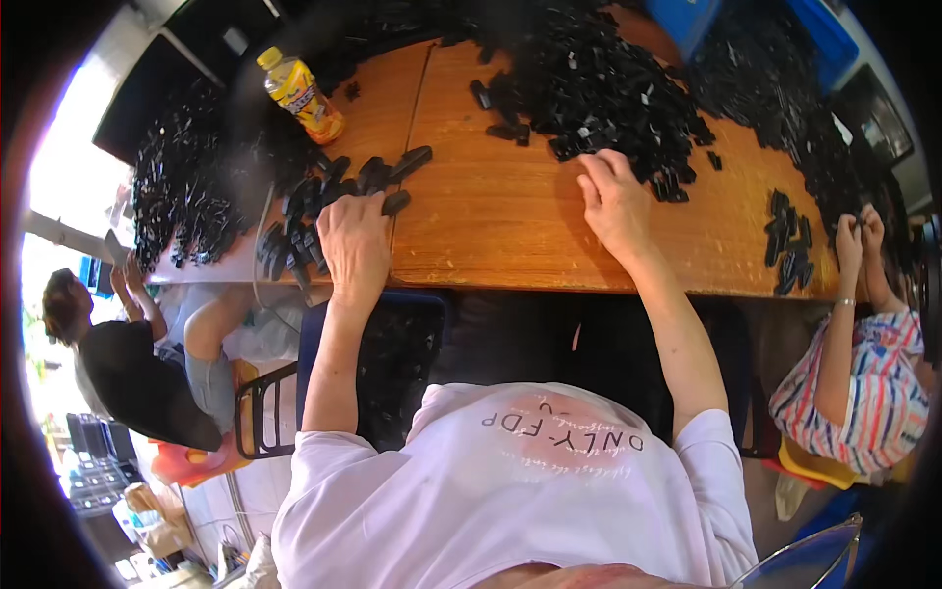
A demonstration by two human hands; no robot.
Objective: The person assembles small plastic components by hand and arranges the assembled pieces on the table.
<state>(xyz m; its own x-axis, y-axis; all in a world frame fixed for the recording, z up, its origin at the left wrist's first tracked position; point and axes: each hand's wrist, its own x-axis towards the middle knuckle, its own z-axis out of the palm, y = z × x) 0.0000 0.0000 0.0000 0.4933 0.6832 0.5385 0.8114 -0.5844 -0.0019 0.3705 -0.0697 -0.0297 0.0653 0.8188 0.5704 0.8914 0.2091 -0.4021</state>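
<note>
Hands flat on wooden table [510,236]: my left hand [353,245] presses black clips [324,187] near its front edge; right hand [616,201], fingers spread, rakes the big pile [599,88] mid-table. Best pull few at once.

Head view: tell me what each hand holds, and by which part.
Neither visibly holds anything. The left hand lies flat, fingertips on a small black part. The right hand rests fingers at the edge of the black parts pile; any grip underneath is hidden.

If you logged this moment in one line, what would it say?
left hand: flat on small black parts | right hand: at edge of big black pile | table: wooden | bottle: yellow, lying
</note>
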